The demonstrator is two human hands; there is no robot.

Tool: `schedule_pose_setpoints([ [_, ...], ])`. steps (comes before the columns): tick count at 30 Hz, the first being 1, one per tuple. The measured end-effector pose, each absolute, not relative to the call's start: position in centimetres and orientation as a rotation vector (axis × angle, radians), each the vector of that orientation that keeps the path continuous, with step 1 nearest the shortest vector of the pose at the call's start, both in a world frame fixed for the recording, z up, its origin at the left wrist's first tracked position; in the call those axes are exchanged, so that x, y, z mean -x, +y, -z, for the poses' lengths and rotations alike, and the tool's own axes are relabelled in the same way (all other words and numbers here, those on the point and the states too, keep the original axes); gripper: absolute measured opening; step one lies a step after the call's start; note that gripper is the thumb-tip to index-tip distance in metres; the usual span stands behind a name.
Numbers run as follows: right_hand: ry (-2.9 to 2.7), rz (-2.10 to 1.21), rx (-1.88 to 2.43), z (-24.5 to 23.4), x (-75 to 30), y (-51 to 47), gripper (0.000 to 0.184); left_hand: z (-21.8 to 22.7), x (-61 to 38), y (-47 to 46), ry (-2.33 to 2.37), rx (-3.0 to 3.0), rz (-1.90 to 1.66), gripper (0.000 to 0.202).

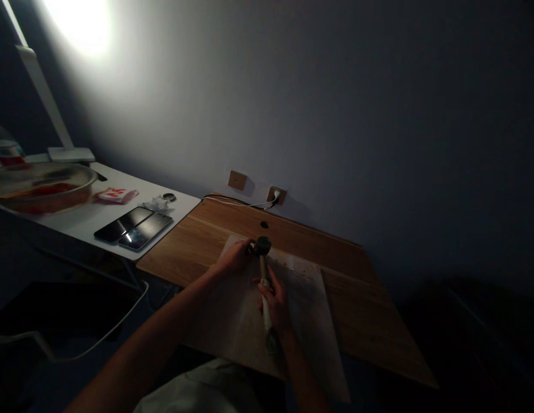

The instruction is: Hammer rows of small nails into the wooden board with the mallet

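My right hand [273,304] is closed around the pale, wrapped handle of a hammer [263,287], whose dark head stands upright over a pale sheet of board or stone [305,321]. My left hand [234,256] rests on the far part of that sheet. Its fingertips reach right up to the hammer head. Anything small held there is hidden by the fingers and the dim light. The sheet lies on a wooden desk [206,241].
On a white table [86,221] to the left lie two phones [135,228], a small red-and-white packet [116,195] and a metal dish [43,186]. A lamp [60,109] shines on the wall behind. A cable [241,202] runs along the desk's back edge to a wall socket [276,195].
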State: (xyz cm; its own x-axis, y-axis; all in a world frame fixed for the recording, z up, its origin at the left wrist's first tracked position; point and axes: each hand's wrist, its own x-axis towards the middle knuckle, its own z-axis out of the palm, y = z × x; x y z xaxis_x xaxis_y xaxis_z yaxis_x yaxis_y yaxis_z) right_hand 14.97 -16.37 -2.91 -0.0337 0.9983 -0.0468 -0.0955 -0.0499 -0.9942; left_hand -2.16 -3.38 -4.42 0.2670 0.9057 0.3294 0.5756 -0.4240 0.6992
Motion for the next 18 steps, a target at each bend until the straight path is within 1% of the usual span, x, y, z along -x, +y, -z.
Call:
schedule_pose_setpoints([
  [4,-1.161,-1.306,1.171,2.9,-15.0,-16.2,0.080,4.4,2.3,-3.4,1.372,-2.095,-0.997,0.048],
  [8,-1.174,-1.294,1.166,3.1,-15.0,-16.2,0.078,4.4,2.3,-3.4,1.369,-2.081,-0.977,0.047],
  [12,-1.186,-1.277,1.165,3.1,-15.0,-16.3,0.077,4.5,2.2,-3.1,1.365,-2.080,-0.977,0.050],
  [15,-1.178,-1.282,1.164,3.1,-15.0,-16.3,0.079,4.2,3.1,-3.1,1.378,-2.171,-0.957,0.040],
  [18,-1.130,-1.307,1.177,3.1,-14.9,-16.2,0.086,3.4,4.8,-4.1,1.222,-2.510,-0.872,0.028],
])
